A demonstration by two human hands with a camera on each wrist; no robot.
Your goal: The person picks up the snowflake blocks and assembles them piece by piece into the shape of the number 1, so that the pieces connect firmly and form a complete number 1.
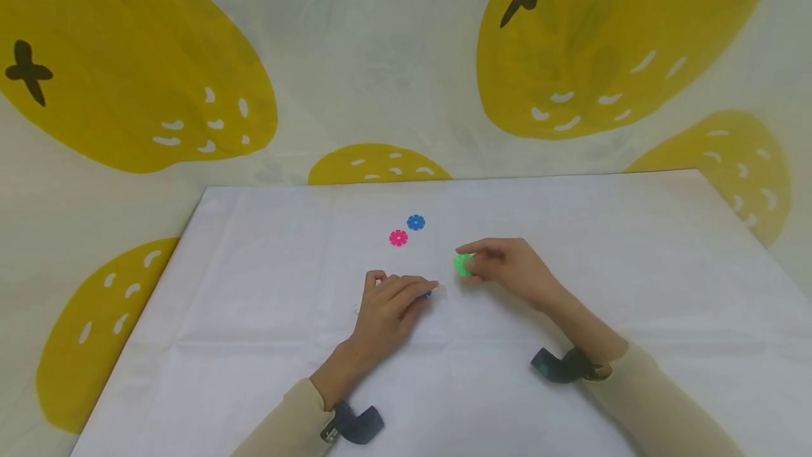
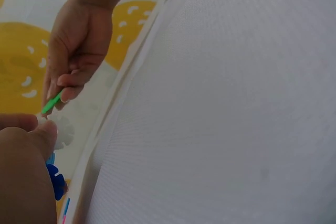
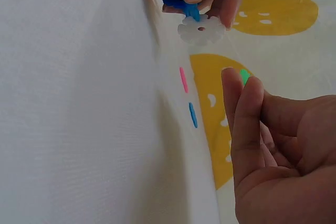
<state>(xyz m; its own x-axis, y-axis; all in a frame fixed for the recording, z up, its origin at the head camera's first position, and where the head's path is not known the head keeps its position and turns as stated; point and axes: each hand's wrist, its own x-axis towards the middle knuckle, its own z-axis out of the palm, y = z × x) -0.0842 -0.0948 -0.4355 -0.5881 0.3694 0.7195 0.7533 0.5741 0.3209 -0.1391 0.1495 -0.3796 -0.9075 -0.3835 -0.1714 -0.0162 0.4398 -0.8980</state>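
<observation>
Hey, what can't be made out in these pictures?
Head view: most of the joined discs, hidden by the left hand.
Right wrist view: much of the green disc, behind the right hand.
Left wrist view: the rest of the left hand, cut off by the left edge.

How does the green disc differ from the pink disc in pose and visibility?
The right hand pinches the green disc above the table; the pink disc lies flat on it. In the head view, the hand partly covers the green disc, while the pink disc shows whole. Both are thin.
</observation>
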